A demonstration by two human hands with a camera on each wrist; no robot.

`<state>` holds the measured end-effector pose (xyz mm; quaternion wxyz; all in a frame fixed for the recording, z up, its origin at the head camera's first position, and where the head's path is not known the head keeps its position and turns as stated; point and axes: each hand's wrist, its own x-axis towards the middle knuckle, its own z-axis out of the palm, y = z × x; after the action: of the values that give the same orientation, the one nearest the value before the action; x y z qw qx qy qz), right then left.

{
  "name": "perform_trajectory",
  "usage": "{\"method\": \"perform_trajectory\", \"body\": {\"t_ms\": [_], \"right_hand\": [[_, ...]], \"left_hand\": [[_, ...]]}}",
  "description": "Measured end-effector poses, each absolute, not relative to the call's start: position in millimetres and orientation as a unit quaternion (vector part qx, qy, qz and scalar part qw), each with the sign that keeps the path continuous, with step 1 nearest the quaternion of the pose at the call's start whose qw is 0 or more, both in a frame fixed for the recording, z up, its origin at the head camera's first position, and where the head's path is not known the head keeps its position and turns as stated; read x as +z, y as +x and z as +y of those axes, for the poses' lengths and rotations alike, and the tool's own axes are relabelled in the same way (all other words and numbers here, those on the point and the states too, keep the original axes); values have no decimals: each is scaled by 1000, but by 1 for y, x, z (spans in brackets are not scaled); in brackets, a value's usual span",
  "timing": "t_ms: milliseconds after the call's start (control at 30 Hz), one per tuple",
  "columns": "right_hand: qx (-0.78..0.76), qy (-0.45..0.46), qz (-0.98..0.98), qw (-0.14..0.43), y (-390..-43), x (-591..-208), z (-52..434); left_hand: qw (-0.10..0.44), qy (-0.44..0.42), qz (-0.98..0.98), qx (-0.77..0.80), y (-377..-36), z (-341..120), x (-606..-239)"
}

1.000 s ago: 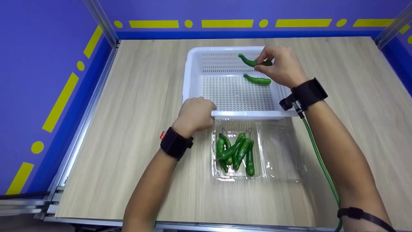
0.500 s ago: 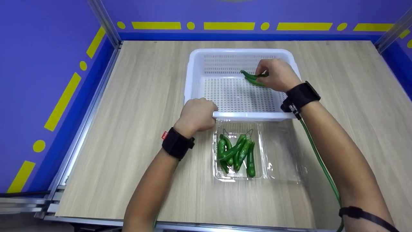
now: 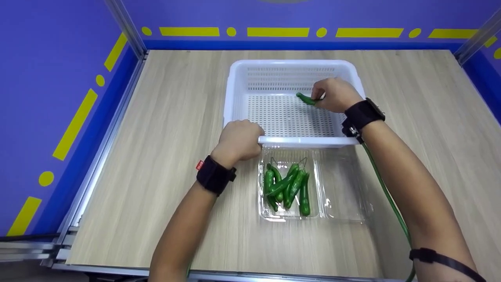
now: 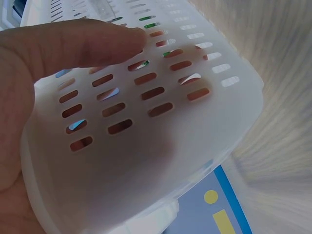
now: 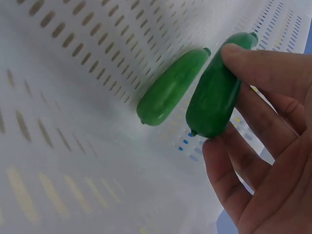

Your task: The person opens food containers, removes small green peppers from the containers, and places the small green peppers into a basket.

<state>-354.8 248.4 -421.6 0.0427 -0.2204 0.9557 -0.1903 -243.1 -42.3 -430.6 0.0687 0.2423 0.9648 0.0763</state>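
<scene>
A white perforated basket (image 3: 274, 113) stands mid-table. My left hand (image 3: 240, 138) grips its near left rim; in the left wrist view the thumb (image 4: 73, 48) lies on the slotted wall (image 4: 161, 126). Low over the basket's right floor, my right hand (image 3: 319, 96) pinches a green pepper (image 3: 305, 98). The right wrist view shows this held pepper (image 5: 209, 90) between thumb and fingers of that hand (image 5: 222, 100), right beside a second pepper (image 5: 170, 87) lying on the basket floor. The head view hides the second pepper behind my hand.
A clear plastic clamshell (image 3: 340, 188) lies open just in front of the basket, its left half holding several green peppers (image 3: 287, 187). Blue walls with yellow marks (image 3: 78, 117) close off the wooden table (image 3: 164, 117). A green cable (image 3: 385, 196) runs along my right arm.
My right hand has come down and nearer with the pepper, from above the basket's far side to the floor beside the lying pepper. My left hand keeps its grip on the rim.
</scene>
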Motion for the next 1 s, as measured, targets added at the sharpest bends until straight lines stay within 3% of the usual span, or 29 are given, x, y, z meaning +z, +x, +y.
{"method": "perform_trajectory", "body": {"t_ms": [567, 1000], "right_hand": [[-86, -196, 966, 144, -364, -422, 247], [-33, -196, 971, 136, -368, -420, 237]], "left_hand": [[66, 247, 964, 77, -245, -40, -430], [70, 247, 963, 80, -243, -42, -429]]}}
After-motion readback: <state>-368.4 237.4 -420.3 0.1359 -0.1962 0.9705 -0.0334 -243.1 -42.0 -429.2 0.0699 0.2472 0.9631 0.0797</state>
